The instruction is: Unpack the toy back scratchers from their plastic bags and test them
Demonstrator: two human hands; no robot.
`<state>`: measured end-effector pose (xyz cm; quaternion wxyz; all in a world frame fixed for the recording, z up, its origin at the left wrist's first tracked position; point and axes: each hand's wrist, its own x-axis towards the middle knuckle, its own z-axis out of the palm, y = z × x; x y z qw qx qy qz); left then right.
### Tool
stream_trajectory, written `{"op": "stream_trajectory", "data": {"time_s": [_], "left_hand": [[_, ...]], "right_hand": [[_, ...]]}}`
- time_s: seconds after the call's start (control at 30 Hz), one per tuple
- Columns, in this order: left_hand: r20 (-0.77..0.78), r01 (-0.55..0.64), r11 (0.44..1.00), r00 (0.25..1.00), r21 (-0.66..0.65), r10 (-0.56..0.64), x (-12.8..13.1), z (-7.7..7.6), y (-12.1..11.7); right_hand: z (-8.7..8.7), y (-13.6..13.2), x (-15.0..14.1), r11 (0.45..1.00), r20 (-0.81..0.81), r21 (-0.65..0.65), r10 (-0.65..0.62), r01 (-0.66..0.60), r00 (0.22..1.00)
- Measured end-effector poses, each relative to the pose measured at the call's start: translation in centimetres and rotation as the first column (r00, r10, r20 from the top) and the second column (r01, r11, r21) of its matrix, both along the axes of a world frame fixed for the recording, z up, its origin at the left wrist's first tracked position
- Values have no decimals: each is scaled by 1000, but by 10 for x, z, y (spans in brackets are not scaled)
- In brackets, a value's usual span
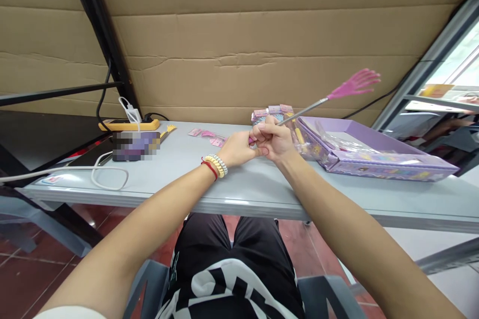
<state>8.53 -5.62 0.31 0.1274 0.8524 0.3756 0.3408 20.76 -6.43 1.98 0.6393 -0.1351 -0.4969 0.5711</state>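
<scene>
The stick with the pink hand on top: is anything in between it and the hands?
Nothing visible is. The left hand and right hand are both closed around the lower end of the stick.

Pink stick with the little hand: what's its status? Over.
Left hand and right hand closed on it. Pink-tipped stick slants up rightward. Open purple box nearby, right side; nothing seen blocking the tip.

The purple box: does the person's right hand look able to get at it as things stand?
Probably yes: the right hand is near the purple box, with only low wrapped packets between. It grips the pink-tipped rod, though, so may need to let go first.
</scene>
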Motion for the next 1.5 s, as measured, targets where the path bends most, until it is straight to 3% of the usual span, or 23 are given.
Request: {"op": "stream_trajectory", "data": {"time_s": [0.23, 0.43, 0.57, 0.7, 0.8, 0.87, 1.07, 1.23, 1.4, 1.5], "left_hand": [[-100, -111, 994, 989, 2, 111, 5, 4, -6], [-96, -198, 980, 976, -32, 194, 4, 11, -1], [-106, -258, 966, 960, 15, 258, -2, 8, 3], [-62, -146, 987, 987, 64, 150, -7, 6, 3], [-17, -17, 998, 1000, 54, 18, -6, 3, 3], [-32, 7, 999, 999, 40, -6, -4, -1, 3], [-133, -99, 993, 985, 61, 106, 3, -3, 3], [-153, -298, 953, 945, -47, 288, 0, 5, 1], [-174, -264, 961, 946, 78, 274, -6, 5, 6], [-174, -348, 934, 918, 77, 357, -21, 4, 16]], "right_hand": [[5, -5, -4, 994, -61, -16, -111, 110, 992], [13, -6, -4, 968, -140, -9, -250, 251, 958], [10, -4, -2, 982, -101, 2, -186, 187, 977], [5, -2, 0, 1000, 15, 19, -16, 16, 1000], [2, 0, 0, 1000, 53, 14, -6, 6, 999], [0, 1, 0, 1000, 35, 15, -24, 23, 999], [5, -2, 1, 997, -16, 6, -76, 76, 997], [16, -1, 13, 982, -161, 3, -183, 186, 970], [21, 3, 32, 963, -194, -14, -267, 269, 944], [24, 3, 48, 937, -238, -18, -344, 350, 908]]}}
